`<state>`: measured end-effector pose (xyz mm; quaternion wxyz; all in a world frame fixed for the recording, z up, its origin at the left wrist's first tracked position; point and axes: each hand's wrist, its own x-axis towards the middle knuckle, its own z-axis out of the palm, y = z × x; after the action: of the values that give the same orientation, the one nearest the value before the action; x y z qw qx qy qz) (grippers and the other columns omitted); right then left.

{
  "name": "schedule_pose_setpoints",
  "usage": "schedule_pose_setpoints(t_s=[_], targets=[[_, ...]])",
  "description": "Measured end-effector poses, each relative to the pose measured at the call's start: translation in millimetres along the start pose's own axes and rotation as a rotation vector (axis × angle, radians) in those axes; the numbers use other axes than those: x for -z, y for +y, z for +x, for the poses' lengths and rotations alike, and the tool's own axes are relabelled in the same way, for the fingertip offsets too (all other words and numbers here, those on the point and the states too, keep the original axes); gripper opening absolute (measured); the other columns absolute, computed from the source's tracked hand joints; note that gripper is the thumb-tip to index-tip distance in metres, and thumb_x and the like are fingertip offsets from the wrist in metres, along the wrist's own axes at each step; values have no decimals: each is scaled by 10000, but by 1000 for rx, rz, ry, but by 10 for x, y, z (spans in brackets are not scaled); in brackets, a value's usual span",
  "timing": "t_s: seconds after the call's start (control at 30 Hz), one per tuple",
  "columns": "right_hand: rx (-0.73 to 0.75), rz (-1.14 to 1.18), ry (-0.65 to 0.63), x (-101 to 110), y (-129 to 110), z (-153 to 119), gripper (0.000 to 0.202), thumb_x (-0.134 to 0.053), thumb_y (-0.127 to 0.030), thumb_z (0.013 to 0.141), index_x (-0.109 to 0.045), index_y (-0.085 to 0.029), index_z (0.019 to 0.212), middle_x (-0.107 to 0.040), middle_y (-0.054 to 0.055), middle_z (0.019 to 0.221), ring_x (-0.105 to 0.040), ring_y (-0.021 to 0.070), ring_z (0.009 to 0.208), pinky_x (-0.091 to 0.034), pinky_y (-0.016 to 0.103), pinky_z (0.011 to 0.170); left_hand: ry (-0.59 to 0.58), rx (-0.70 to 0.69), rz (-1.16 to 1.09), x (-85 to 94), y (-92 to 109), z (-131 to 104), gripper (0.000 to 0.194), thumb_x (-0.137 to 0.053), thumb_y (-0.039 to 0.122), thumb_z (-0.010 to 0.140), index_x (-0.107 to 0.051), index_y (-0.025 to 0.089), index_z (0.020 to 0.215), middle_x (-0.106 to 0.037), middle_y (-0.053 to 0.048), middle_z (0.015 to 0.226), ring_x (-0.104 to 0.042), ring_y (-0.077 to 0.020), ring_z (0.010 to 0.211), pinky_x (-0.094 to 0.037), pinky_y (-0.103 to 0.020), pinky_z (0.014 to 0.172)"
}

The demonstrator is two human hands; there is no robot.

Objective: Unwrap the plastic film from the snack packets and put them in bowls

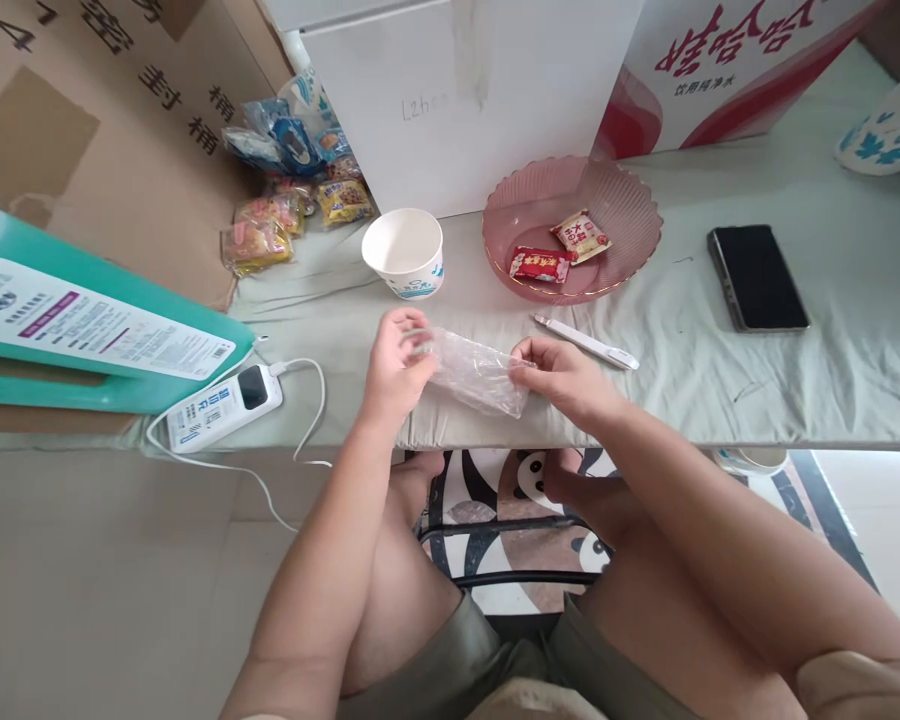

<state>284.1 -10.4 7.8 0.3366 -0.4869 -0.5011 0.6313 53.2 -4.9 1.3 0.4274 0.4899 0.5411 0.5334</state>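
Observation:
A crinkled clear plastic bag (476,372) stretches between my two hands, close to the table's front edge. Its right end is pinched between the thumb and fingers of my right hand (562,378). At the other end, my left hand (399,362) has its thumb and curled fingers on the bag; those fingertips are slightly blurred. Just behind my left hand stands a white paper cup (403,250). A pink ribbed bowl (622,215) holds a red wrapped snack (541,265) and a cream-and-red one (583,236). A white utility knife (589,343) lies beyond my right hand.
A phone (759,278) and a patterned cup (889,125) are on the right. To the left are a power bank (225,408) with a white cable (321,400), a green container (120,310) and several packaged snacks (270,225). White boxes (480,110) line the back.

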Motion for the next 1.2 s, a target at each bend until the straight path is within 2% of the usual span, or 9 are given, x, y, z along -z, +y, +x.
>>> schedule_pose_setpoints(t_s=[0.07, 0.13, 0.27, 0.4, 0.53, 0.7, 0.87, 1.0, 1.2], targets=[[42, -92, 59, -52, -29, -13, 223, -687, -381, 766, -527, -226, 777, -508, -26, 728, -443, 129, 662, -353, 278, 612, 149, -154, 151, -31, 17, -24, 339, -714, 108, 681, -613, 255, 970, -598, -27, 1049, -586, -200, 1050, -467, -315, 926], [95, -86, 58, -114, -52, -36, 230, -663, -391, 788, -500, -231, 762, -514, -21, 744, -440, 137, 678, -354, 282, 624, 34, -192, 190, -79, 58, -77, 231, -740, 187, 732, -640, 236, 934, -636, -48, 1062, -580, -232, 1118, -448, -338, 992], [182, 141, -18, -241, -58, -70, 228, -627, -412, 815, -471, -246, 829, -563, -11, 815, -516, 157, 751, -426, 304, 705, -394, 157, -67, -192, 118, -168, 350, -831, 318, 691, -679, 198, 983, -713, -65, 1049, -646, -215, 977, -494, -317, 859], [284, -78, 258, -301, -79, -42, 358, -752, -388, 753, -531, -265, 1007, -636, 35, 1084, -586, 216, 1051, -463, 366, 913, -325, 294, -369, -183, 122, -124, 311, -824, 303, 676, -701, 205, 944, -710, -10, 898, -612, -134, 762, -466, -260, 702], [215, -199, 70, -345, -103, -3, 306, -753, -433, 780, -589, -238, 948, -656, 38, 963, -616, 207, 896, -484, 363, 815, -380, 266, -411, -74, 172, -53, 196, -778, 266, 693, -740, 203, 874, -679, 3, 805, -571, -122, 704, -442, -265, 672], [293, -231, 254, -430, -238, 83, 223, -710, -335, 770, -509, -244, 803, -539, -33, 692, -494, 136, 615, -401, 286, 591, -12, 224, -399, 66, 221, 28, 183, -700, 207, 713, -724, 228, 893, -612, 16, 816, -568, -121, 782, -428, -252, 731], [502, -697, 471, -593, -846, 620, 221, -647, -184, 742, -436, -249, 746, -484, -30, 676, -447, 139, 614, -361, 293, 588, 210, 296, -541, 227, 215, 87, 65, -617, 255, 762, -585, 207, 732, -531, 30, 705, -527, -101, 667, -398, -243, 666], [410, -1204, 262, -878, -1260, 1331, 194, -626, -102, 710, -488, -236, 743, -545, 4, 706, -507, 177, 697, -385, 321, 652, 216, 294, -613, 286, 253, 78, 101, -594, 226, 744, -537, 198, 665, -496, 32, 627, -474, -97, 607, -356, -245, 615], [-21, -1625, -399, -1243, -1433, 1957, 125, -605, -110, 752, -706, -183, 751, -628, 20, 671, -570, 147, 642, -433, 300, 652, 237, 329, -724, 361, 323, 97, 123, -568, 207, 732, -523, 185, 620, -463, 31, 571, -434, -89, 570, -326, -244, 591]])
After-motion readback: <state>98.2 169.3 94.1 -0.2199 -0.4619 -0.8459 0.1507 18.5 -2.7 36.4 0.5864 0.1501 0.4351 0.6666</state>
